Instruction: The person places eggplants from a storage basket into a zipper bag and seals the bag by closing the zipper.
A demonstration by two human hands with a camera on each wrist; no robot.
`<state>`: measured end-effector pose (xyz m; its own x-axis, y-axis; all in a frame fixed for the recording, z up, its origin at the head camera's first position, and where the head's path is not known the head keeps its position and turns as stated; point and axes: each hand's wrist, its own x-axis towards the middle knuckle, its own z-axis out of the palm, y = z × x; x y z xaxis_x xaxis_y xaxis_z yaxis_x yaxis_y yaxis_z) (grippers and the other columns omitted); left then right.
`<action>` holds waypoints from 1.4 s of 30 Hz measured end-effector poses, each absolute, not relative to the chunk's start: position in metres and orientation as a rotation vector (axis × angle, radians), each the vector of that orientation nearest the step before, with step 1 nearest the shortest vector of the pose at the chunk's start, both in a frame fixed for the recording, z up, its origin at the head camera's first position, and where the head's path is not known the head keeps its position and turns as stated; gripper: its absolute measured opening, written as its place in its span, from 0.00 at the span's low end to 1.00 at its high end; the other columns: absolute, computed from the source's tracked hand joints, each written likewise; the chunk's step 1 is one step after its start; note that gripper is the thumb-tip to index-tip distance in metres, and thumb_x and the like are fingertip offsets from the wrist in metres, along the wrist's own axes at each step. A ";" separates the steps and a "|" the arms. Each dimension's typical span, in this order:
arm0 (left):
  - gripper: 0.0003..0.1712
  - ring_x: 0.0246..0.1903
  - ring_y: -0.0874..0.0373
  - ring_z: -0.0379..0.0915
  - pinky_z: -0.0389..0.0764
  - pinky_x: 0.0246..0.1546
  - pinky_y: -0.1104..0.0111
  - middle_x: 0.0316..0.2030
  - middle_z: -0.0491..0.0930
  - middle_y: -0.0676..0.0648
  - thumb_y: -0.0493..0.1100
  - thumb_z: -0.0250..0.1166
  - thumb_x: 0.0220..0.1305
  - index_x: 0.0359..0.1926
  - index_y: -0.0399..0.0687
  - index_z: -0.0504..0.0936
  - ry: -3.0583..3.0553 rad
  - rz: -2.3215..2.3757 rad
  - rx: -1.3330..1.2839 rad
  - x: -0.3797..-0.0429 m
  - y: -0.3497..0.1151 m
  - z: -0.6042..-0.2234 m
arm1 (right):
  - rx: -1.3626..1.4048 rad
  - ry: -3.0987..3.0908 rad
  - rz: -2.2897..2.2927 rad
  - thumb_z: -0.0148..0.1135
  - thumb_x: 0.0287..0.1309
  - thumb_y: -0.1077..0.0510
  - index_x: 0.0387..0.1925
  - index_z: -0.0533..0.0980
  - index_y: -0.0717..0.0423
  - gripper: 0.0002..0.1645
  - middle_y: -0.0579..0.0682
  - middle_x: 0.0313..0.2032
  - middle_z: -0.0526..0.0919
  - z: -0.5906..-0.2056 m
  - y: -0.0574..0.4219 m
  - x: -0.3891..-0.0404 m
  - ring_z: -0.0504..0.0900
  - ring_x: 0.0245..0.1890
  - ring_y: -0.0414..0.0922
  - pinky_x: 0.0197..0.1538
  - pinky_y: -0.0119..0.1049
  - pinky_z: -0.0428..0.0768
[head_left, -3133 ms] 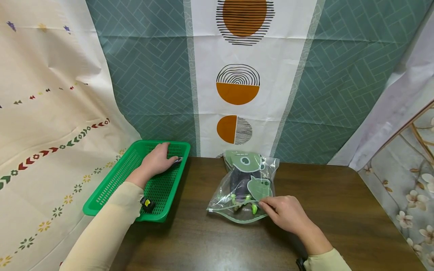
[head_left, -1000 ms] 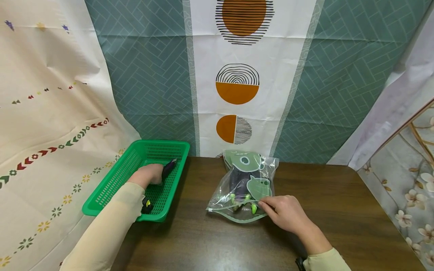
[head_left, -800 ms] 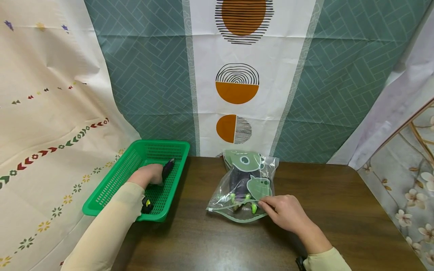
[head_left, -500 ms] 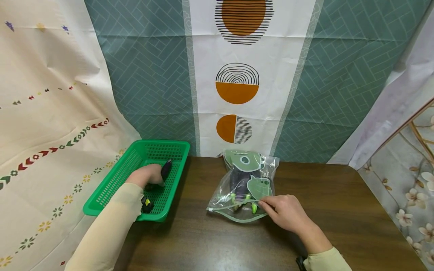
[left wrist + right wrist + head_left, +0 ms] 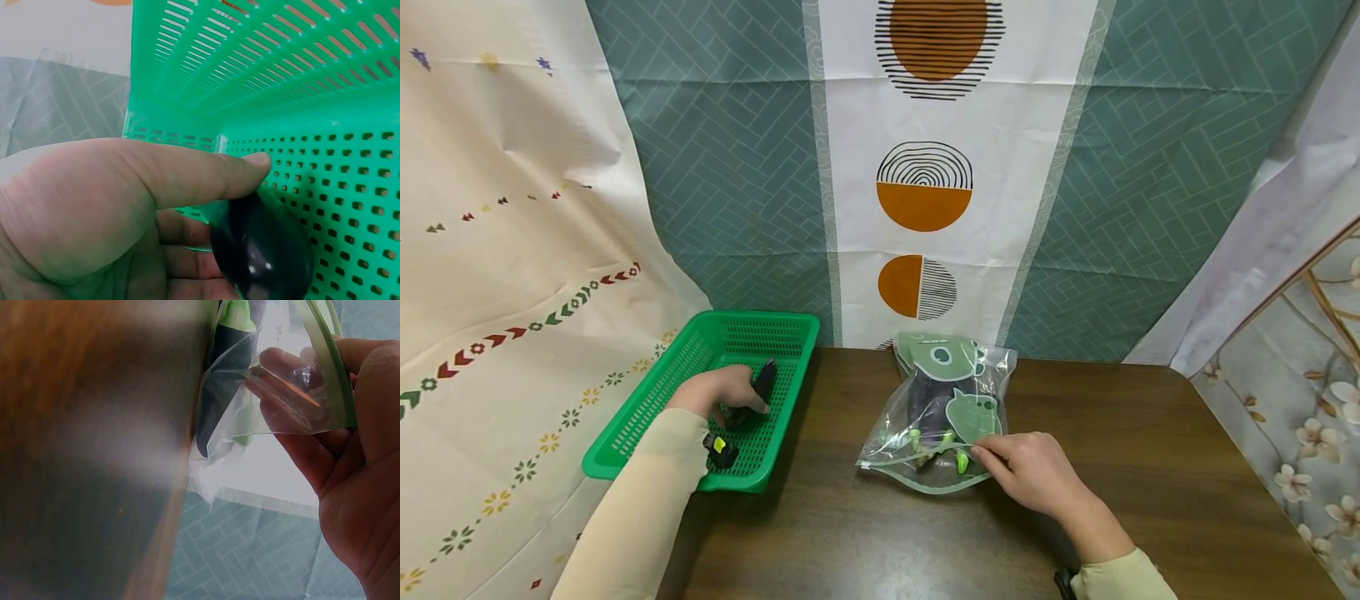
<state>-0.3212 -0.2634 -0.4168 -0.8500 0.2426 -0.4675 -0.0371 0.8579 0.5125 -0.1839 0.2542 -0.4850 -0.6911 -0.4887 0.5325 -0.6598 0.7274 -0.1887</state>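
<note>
Inside the green plastic basket (image 5: 647, 412), my left hand (image 5: 722, 390) holds a dark purple eggplant (image 5: 765, 380). In the left wrist view the thumb lies across the glossy eggplant (image 5: 262, 250) and the other fingers curl beneath it. My right hand (image 5: 1037, 475) pinches the right side of a clear zip bag's (image 5: 973, 417) mouth. The bag lies on the table with its mouth, edged in pale green, parted toward me. Several eggplants (image 5: 928, 408) with green stems are in it, partly hidden by printed green cartoon shapes. The right wrist view shows one such eggplant (image 5: 228, 369) through the plastic.
The dark wooden table (image 5: 850, 542) carries the basket at left and the bag at centre. A patterned curtain (image 5: 737, 167) hangs along the back edge, with a cream cloth (image 5: 535, 292) at left and a floral cloth (image 5: 1300, 450) at right.
My left hand has come back from the far end of the basket toward me, drawing the eggplant along, and its hold has shifted. The right hand and bag have stayed put.
</note>
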 end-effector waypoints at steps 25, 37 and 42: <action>0.42 0.69 0.26 0.72 0.93 0.46 0.47 0.69 0.73 0.24 0.50 0.71 0.79 0.75 0.20 0.68 2.365 1.039 0.197 -0.322 -0.280 -0.409 | 0.880 -2.463 0.511 0.75 0.73 0.54 0.39 0.92 0.45 0.04 0.33 0.29 0.89 -0.485 0.254 -0.184 0.80 0.25 0.26 0.27 0.34 0.79; 0.54 0.77 0.24 0.60 0.90 0.55 0.47 0.83 0.53 0.22 0.55 0.70 0.80 0.84 0.23 0.54 2.304 1.247 0.247 -0.324 -0.276 -0.403 | 0.879 -2.458 0.482 0.76 0.71 0.54 0.39 0.91 0.43 0.02 0.33 0.30 0.90 -0.486 0.254 -0.185 0.81 0.26 0.27 0.28 0.36 0.81; 0.53 0.80 0.21 0.53 0.89 0.57 0.46 0.84 0.52 0.23 0.54 0.69 0.82 0.84 0.23 0.52 2.286 1.313 0.274 -0.320 -0.273 -0.398 | 0.881 -2.462 0.488 0.76 0.71 0.55 0.39 0.91 0.43 0.02 0.33 0.30 0.90 -0.487 0.255 -0.185 0.81 0.26 0.26 0.28 0.36 0.81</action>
